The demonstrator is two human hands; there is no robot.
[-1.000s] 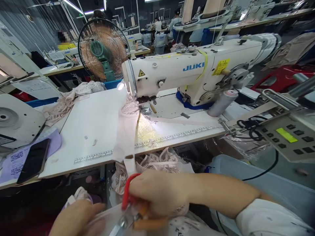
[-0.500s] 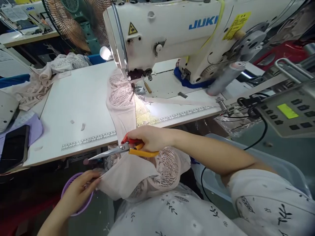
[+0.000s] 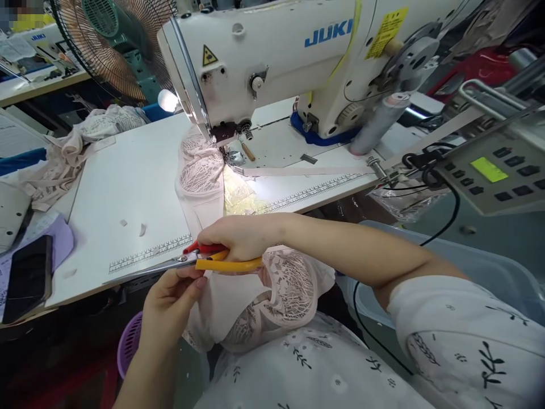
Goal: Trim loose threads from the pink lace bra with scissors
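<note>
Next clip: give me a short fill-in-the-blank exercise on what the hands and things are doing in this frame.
1. The right hand holds a pair of ____ with red and yellow handles.
2. The left hand pinches the pink lace garment just ____ the blades.
3. The brand name on the white sewing machine reads ____.
4. A dark ____ lies at the left edge, on purple paper.

Missing words: scissors; below; JUKI; phone

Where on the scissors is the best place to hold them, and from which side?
Hold the scissors by their red and yellow handles, coming from the right. The blades point left along the table edge, and the right hand already wraps the handles there.
</note>
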